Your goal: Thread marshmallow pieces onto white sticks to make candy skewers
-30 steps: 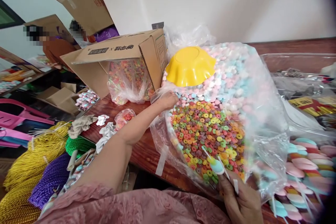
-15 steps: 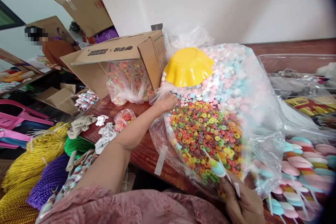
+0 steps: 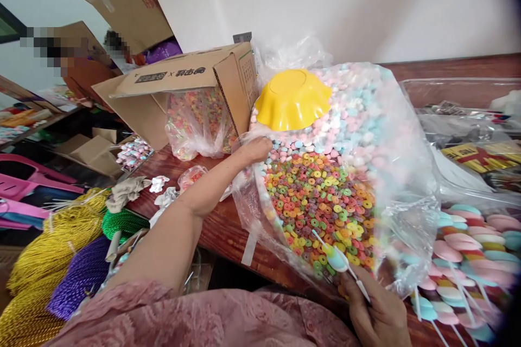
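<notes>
Since the earlier frame the left hand (image 3: pixel 254 149) has barely shifted. It stays closed on the rim of the clear bag (image 3: pixel 407 184) of ring candies (image 3: pixel 321 200), which lies on the tabletop (image 3: pixel 220 233). The right hand (image 3: pixel 376 314) pinches a lollipop (image 3: pixel 337 258) at the bag's near edge. A yellow bowl (image 3: pixel 291 98) sits upside down at its far end.

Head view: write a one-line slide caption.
Left hand grips the candy bag; right hand holds a lollipop by its stick.

Your red-brown wooden table (image 3: pixel 222 230) carries a big clear candy bag (image 3: pixel 391 173) at its centre, a cardboard box (image 3: pixel 191 81) at 11 o'clock and lollipops (image 3: pixel 468 249) at 4 o'clock. A small packet (image 3: pixel 191 176) and white scraps (image 3: pixel 163 198) lie at 9 o'clock.
</notes>
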A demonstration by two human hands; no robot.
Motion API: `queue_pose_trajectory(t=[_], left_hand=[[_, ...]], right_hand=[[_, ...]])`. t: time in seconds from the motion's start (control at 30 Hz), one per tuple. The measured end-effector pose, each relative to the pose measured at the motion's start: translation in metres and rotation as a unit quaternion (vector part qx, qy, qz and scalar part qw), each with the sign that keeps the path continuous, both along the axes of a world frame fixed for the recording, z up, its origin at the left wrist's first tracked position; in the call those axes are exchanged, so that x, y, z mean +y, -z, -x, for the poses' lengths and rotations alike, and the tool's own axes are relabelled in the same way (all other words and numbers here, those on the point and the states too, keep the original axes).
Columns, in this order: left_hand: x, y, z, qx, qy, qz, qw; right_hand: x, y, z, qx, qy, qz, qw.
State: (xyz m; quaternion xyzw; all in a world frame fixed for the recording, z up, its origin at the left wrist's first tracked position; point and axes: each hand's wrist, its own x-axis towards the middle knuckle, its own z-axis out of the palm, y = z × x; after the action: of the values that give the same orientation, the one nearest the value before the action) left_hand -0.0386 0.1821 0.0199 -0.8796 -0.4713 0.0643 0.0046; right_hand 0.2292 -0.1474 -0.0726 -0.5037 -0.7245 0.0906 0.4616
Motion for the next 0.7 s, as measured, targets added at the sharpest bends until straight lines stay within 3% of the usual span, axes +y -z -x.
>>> queue_pose_trajectory(t=[0.17, 0.23, 0.33, 0.4, 0.53, 0.7], left_hand=[[-0.012, -0.019, 0.003, -0.086, -0.019, 0.035, 0.996], [-0.03, -0.021, 0.003, -0.192, -0.022, 0.086, 0.977], [-0.068, -0.011, -0.008, -0.429, -0.033, 0.198, 0.881], [-0.097, 0.001, -0.02, -0.531, -0.035, 0.214, 0.819], [-0.15, 0.024, -0.042, -0.619, -0.073, 0.22, 0.751], [-0.194, 0.032, -0.058, -0.725, -0.184, 0.282, 0.601]], right_hand=[[0.002, -0.013, 0.001, 0.034, 0.009, 0.026, 0.999], [0.005, -0.019, 0.006, 0.063, 0.017, 0.043, 0.997], [0.012, -0.03, 0.016, 0.118, 0.03, 0.072, 0.99], [0.016, -0.035, 0.023, 0.149, 0.034, 0.089, 0.984], [0.022, -0.039, 0.028, 0.213, 0.054, 0.128, 0.967], [0.028, -0.048, 0.039, 0.33, 0.064, 0.18, 0.924]])
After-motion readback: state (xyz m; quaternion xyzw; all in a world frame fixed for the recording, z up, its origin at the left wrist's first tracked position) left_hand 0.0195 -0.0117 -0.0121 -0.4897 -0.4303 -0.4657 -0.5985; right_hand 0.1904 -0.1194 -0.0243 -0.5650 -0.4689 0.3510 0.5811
